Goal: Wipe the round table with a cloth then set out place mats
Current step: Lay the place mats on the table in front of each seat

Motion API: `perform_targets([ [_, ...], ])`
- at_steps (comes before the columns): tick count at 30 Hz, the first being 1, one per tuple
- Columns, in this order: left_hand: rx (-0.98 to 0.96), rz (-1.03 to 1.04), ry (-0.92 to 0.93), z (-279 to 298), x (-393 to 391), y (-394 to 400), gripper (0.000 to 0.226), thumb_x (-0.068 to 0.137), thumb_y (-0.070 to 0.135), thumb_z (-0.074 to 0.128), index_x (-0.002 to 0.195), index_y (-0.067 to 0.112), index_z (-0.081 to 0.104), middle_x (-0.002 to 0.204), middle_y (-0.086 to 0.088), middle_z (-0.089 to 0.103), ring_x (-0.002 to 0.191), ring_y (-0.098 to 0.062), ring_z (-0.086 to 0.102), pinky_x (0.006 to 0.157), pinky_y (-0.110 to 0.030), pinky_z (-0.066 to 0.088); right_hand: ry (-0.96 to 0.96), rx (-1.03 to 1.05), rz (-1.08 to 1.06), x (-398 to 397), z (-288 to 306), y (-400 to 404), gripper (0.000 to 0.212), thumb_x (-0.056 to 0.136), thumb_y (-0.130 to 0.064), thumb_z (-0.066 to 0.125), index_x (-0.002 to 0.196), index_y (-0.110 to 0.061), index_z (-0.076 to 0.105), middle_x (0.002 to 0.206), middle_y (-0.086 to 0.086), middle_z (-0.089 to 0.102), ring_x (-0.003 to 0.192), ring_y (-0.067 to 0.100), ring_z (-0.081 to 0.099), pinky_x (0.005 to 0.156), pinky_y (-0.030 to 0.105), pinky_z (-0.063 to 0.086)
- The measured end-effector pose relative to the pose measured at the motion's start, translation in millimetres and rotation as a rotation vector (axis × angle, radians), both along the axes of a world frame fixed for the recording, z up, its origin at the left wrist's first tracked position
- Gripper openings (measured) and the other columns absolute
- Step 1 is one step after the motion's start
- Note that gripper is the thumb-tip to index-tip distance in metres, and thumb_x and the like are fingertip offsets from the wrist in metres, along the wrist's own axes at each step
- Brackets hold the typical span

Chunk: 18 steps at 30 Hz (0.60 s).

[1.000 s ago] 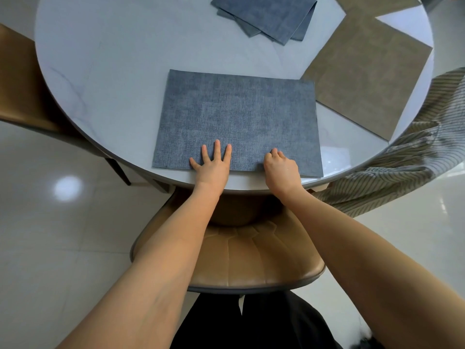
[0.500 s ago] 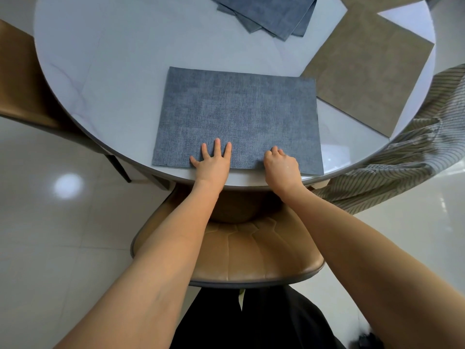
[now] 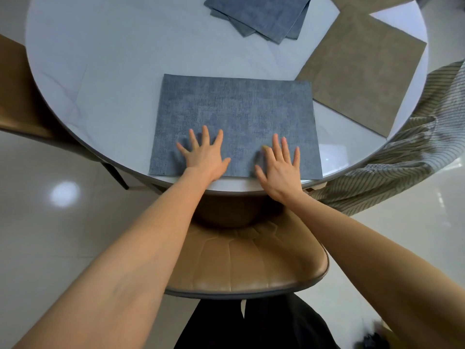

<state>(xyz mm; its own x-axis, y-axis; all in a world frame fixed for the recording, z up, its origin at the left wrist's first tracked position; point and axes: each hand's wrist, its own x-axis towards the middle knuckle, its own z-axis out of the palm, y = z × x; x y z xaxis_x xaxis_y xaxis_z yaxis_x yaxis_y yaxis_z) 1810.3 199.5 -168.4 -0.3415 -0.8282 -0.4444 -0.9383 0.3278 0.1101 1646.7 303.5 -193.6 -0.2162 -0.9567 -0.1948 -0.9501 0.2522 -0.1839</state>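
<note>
A blue place mat (image 3: 236,109) lies flat at the near edge of the round white table (image 3: 105,79). My left hand (image 3: 205,154) presses on the mat's near left part with straight, spread fingers. My right hand (image 3: 280,166) lies flat on the mat's near right part, fingers straight too. A tan place mat (image 3: 362,69) sits to the right, its corner touching the blue mat's far right corner. A pile of blue mats (image 3: 261,16) rests at the far middle of the table.
A tan leather chair (image 3: 246,263) stands tucked in just below my hands. A striped cloth (image 3: 402,157) hangs off the table's right side. Another brown chair (image 3: 17,96) is at the left. Another tan mat (image 3: 367,1) shows at the top edge.
My right hand has gone from curled fingers at the mat's edge to flat with straight fingers. Both hands have moved farther onto the blue mat.
</note>
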Motion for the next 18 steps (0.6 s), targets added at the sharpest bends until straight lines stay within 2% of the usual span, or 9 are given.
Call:
perform_targets([
  [1,0.030,0.021,-0.024,-7.1,3.8,-0.4,0.086,0.089,0.069,0.040,0.152,0.035,-0.008,0.160,-0.009,-0.015,0.143,-0.042,-0.016,0.105,-0.072,-0.002,-0.039,0.038,-0.077,0.1,-2.0,-7.2,0.064,0.098,-0.051,0.035,0.151,-0.020,0.021,0.162,0.011,-0.005,0.149,0.028,-0.011,0.115,0.053,-0.011],
  [3,0.071,0.070,-0.045,-22.8,9.6,3.6,0.099,0.076,0.086,0.031,0.148,0.039,-0.019,0.156,-0.006,-0.030,0.140,-0.041,-0.028,0.103,-0.074,-0.005,-0.134,0.123,-0.229,1.0,-10.1,-21.2,0.074,0.096,-0.061,0.031,0.155,-0.025,0.002,0.161,0.012,-0.016,0.147,0.029,-0.019,0.114,0.056,-0.014],
  [5,0.061,0.093,-0.015,-28.4,12.4,8.9,0.101,0.072,0.090,0.024,0.146,0.040,-0.022,0.153,-0.004,-0.036,0.139,-0.040,-0.030,0.104,-0.074,-0.007,-0.110,0.138,-0.262,3.8,-18.5,-26.3,0.081,0.093,-0.066,0.028,0.154,-0.027,-0.008,0.159,0.013,-0.022,0.145,0.030,-0.024,0.112,0.058,-0.017],
  [8,0.038,0.106,-0.019,-31.5,8.0,7.9,0.102,0.070,0.092,0.021,0.146,0.039,-0.023,0.153,-0.005,-0.037,0.139,-0.041,-0.030,0.102,-0.075,-0.007,-0.053,0.118,-0.236,3.4,-28.8,-27.2,0.082,0.092,-0.070,0.023,0.153,-0.029,-0.013,0.158,0.013,-0.025,0.145,0.031,-0.025,0.111,0.057,-0.019],
  [12,0.118,0.180,-0.057,-27.8,-1.1,8.3,0.107,0.070,0.091,0.026,0.145,0.036,-0.027,0.151,-0.008,-0.038,0.138,-0.043,-0.030,0.101,-0.077,-0.003,-0.114,0.240,-0.109,-17.4,-23.2,-40.6,0.077,0.091,-0.070,0.028,0.151,-0.040,-0.010,0.158,0.005,-0.026,0.145,0.029,-0.025,0.113,0.055,-0.018],
  [14,0.187,0.206,-0.087,-23.4,-4.7,5.6,0.109,0.073,0.087,0.034,0.146,0.034,-0.028,0.151,-0.010,-0.039,0.138,-0.044,-0.029,0.103,-0.077,0.001,-0.185,0.287,-0.098,-26.3,-16.6,-51.2,0.073,0.094,-0.062,0.036,0.153,-0.039,-0.001,0.160,0.004,-0.020,0.147,0.028,-0.020,0.115,0.054,-0.014],
  [16,0.240,0.223,-0.116,-16.9,-9.2,5.3,0.113,0.076,0.083,0.041,0.148,0.028,-0.025,0.152,-0.013,-0.036,0.140,-0.045,-0.024,0.105,-0.075,0.004,-0.260,0.189,-0.147,-30.5,-9.0,-54.4,0.067,0.096,-0.047,0.046,0.153,-0.027,0.018,0.162,0.008,0.002,0.149,0.028,-0.001,0.117,0.052,-0.003],
  [18,0.224,0.180,-0.097,-12.6,-19.9,5.2,0.117,0.075,0.081,0.047,0.151,0.022,-0.019,0.155,-0.013,-0.030,0.142,-0.044,-0.019,0.107,-0.072,0.004,-0.238,-0.015,-0.272,-41.9,-0.3,-53.7,0.059,0.094,-0.035,0.054,0.145,-0.012,0.036,0.152,0.015,0.030,0.141,0.031,0.027,0.117,0.046,0.015],
])
